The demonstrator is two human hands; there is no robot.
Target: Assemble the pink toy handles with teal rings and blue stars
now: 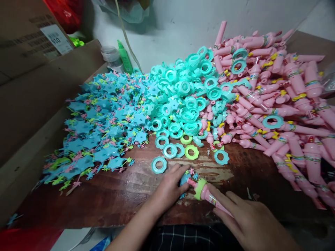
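Note:
My left hand [169, 186] is closed around the edge of a blue star-shaped plastic piece [185, 177], which has small pink, green and blue figures at its tips. My right hand [250, 216] grips a pink bottle-shaped plastic tube [209, 196] lying slantwise. A yellow-green scalloped ring [200, 188] sits around that tube near its red-and-white striped end. The striped end meets or overlaps the star piece; my left fingers partly hide the star, so I cannot tell whether the two are joined.
Blue star pieces [90, 129] are heaped on the left of the brown wooden table [110, 198]. Turquoise rings [183, 87] pile up in the middle, pink tubes [295, 80] on the right. A cardboard box [23, 38] stands at the left, a green bottle [125, 58] at the wall.

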